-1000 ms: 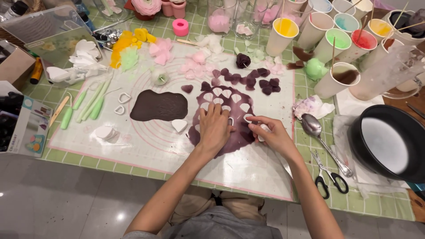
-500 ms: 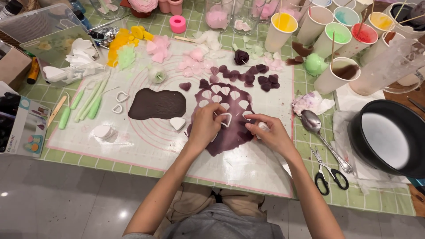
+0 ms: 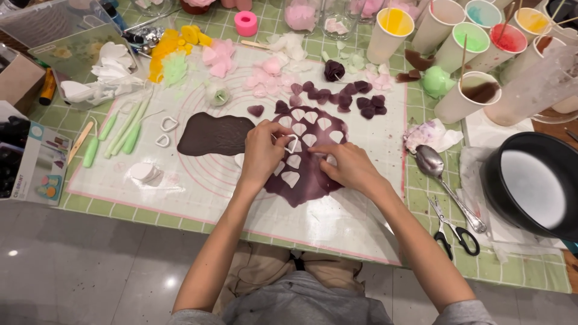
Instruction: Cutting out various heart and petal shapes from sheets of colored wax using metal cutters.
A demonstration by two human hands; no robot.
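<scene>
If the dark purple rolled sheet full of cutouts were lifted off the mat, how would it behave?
The sheet looks thin and soft, so it would probably droop. Petal-shaped holes leave narrow strips, so it may tear. It lies flat on the mat, so it might cling.

At the left edge of the table lies a flat printed package [image 3: 37, 170], rectangular and mostly light blue-grey, with small coloured pictures on its front; its left side is black and it is cut by the edge of the view. Above it, also at the left edge, stands a plain brown cardboard box [image 3: 17, 81], only partly seen. In the upper left corner is a clear plastic container [image 3: 45, 21] with a transparent lid, and just beside it leans a flat transparent sleeve [image 3: 75, 53] with a greenish printed sheet inside.
</scene>
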